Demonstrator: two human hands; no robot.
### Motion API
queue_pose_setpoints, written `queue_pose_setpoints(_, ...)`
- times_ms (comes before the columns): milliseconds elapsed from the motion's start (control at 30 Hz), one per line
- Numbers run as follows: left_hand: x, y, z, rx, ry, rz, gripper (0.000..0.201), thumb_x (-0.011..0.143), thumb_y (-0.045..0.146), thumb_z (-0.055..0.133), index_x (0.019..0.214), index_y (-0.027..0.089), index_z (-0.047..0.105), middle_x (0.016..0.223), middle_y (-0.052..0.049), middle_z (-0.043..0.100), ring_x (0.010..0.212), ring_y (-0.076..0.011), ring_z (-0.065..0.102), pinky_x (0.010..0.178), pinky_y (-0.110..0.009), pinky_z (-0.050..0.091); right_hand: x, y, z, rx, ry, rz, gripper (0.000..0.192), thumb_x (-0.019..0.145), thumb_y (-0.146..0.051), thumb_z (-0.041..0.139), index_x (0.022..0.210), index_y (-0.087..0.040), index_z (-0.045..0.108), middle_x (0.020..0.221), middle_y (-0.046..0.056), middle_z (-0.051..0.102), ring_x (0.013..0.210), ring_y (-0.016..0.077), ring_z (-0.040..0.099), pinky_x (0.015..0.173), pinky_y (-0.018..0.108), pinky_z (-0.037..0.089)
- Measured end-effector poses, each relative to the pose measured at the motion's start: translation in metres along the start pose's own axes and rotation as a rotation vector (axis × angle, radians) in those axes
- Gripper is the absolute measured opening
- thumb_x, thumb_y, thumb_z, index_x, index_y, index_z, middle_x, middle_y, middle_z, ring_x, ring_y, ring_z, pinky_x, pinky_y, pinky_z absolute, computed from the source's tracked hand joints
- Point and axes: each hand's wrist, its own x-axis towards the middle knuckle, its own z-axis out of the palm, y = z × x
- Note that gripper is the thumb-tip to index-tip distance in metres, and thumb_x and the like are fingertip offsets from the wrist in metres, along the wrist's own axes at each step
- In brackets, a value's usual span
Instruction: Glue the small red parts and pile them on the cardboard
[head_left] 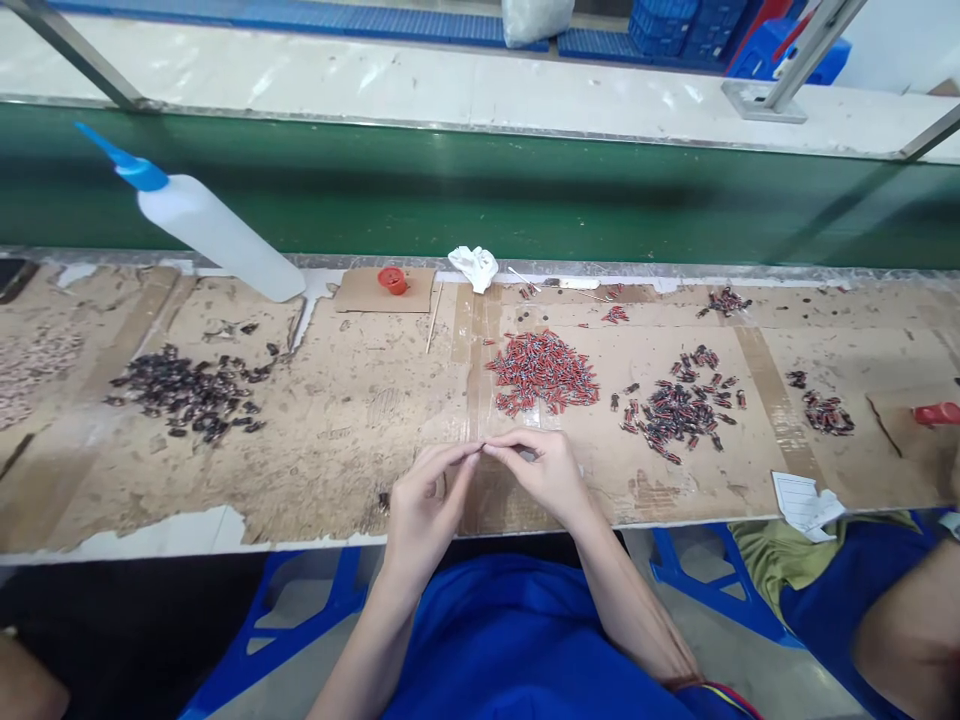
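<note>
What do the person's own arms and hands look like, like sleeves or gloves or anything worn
Both hands, the left hand and the right hand, are bare, with no gloves or rings visible. The forearms are uncovered too. A thin red and yellow band sits on the right arm beside blue clothing.

A heap of red-and-grey striped parts (541, 372) lies on the brown, worn cardboard-covered counter (360, 400). Left, a black pile (191, 392). The squeeze bottle (217, 235) is white with a blue nozzle; the conveyor belt (480, 200) is dark green; the small cap (392, 280) red.

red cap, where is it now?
Head view: the red cap sits on a small cardboard square at the bench's far edge, left of the white rag.
</note>
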Motion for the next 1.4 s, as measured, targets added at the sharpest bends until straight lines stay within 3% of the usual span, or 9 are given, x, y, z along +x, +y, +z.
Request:
queue_pose_setpoints(267,0.003,0.004,0.005,-0.048,0.023,-0.128,0.015,0.083,0.029,0.064,0.09,0.02,0.074,0.087,-0.004,0.075,0.081,-0.0161,0.069,0.079,-0.029,0.056,0.002,-0.003,-0.006,-0.005,-0.023,-0.052,0.013,0.084,-0.029,0.068,0.083,-0.022,0.079,0.085,0.005,0.079,0.078,0.0196,0.073,0.072,0.031,0.057)
queue_pose_setpoints(500,0.009,0.012,0.013,-0.357,0.101,-0.324,0.017,0.076,0.032,0.069,0.081,0.017,0.072,0.079,-0.005,0.075,0.074,-0.0172,0.07,0.073,-0.027,0.057,0.007,-0.015,-0.015,-0.062,-0.104,-0.146,0.016,0.088,-0.025,0.061,0.088,-0.023,0.077,0.084,0.004,0.076,0.075,0.0169,0.069,0.07,0.029,0.055)
queue_pose_setpoints(733,0.006,0.015,0.026,-0.348,0.131,-0.26,0.017,0.082,0.032,0.066,0.087,0.017,0.072,0.087,-0.007,0.075,0.084,-0.0178,0.07,0.081,-0.029,0.056,0.006,-0.015,-0.008,-0.026,-0.004,-0.162,0.009,0.084,-0.023,0.064,0.081,-0.021,0.072,0.083,0.005,0.073,0.076,0.0166,0.069,0.068,0.027,0.056)
queue_pose_setpoints(833,0.005,0.013,0.032,-0.274,0.123,-0.191,0.024,0.085,0.03,0.064,0.105,0.018,0.066,0.086,-0.005,0.074,0.082,-0.0171,0.07,0.08,-0.03,0.057,0.005,-0.015,-0.012,-0.061,0.035,-0.142,0.012,0.086,-0.025,0.061,0.082,-0.021,0.071,0.084,0.005,0.073,0.079,0.0172,0.069,0.068,0.027,0.056)
queue_pose_setpoints(933,0.0,0.011,0.038,-0.083,0.074,0.021,0.034,0.085,0.026,0.067,0.117,0.021,0.058,0.092,-0.005,0.073,0.088,-0.018,0.069,0.083,-0.034,0.056,0.001,-0.01,-0.036,-0.192,0.212,-0.088,0.016,0.086,-0.032,0.061,0.083,-0.02,0.072,0.089,0.007,0.073,0.085,0.0201,0.069,0.075,0.032,0.057)
queue_pose_setpoints(1067,-0.009,0.007,0.047,0.127,-0.03,0.321,0.02,0.087,0.016,0.063,0.106,0.02,0.062,0.096,-0.006,0.07,0.093,-0.0185,0.064,0.084,-0.034,0.056,-0.012,0.0,-0.079,-0.558,0.76,0.025,0.038,0.087,-0.045,0.058,0.107,-0.014,0.07,0.105,0.016,0.069,0.095,0.0276,0.066,0.087,0.047,0.053)
queue_pose_setpoints(1133,-0.011,0.005,0.047,0.158,-0.056,0.361,0.019,0.089,0.013,0.059,0.107,0.019,0.061,0.095,-0.006,0.069,0.093,-0.0181,0.063,0.084,-0.034,0.055,-0.022,0.001,-0.088,-0.77,0.837,0.01,0.054,0.086,-0.052,0.058,0.123,-0.013,0.063,0.12,0.02,0.062,0.11,0.0331,0.06,0.094,0.055,0.048)
queue_pose_setpoints(1300,-0.01,-0.005,0.009,0.309,-0.067,0.302,0.015,0.092,0.019,0.055,0.106,0.022,0.062,0.094,-0.004,0.069,0.091,-0.0184,0.063,0.082,-0.034,0.053,-0.044,-0.001,-0.062,-0.798,0.111,-0.147,0.051,0.086,-0.046,0.063,0.13,-0.022,0.057,0.117,0.014,0.063,0.112,0.0316,0.057,0.093,0.051,0.052)
queue_pose_setpoints(1400,-0.018,-0.015,-0.033,0.518,0.01,0.138,0.015,0.093,0.031,0.055,0.099,0.023,0.065,0.092,-0.005,0.068,0.087,-0.0222,0.061,0.076,-0.036,0.052,-0.047,0.003,-0.048,-0.782,-0.024,-0.137,0.032,0.088,-0.036,0.062,0.119,-0.025,0.064,0.112,0.013,0.064,0.106,0.0305,0.059,0.09,0.048,0.053)
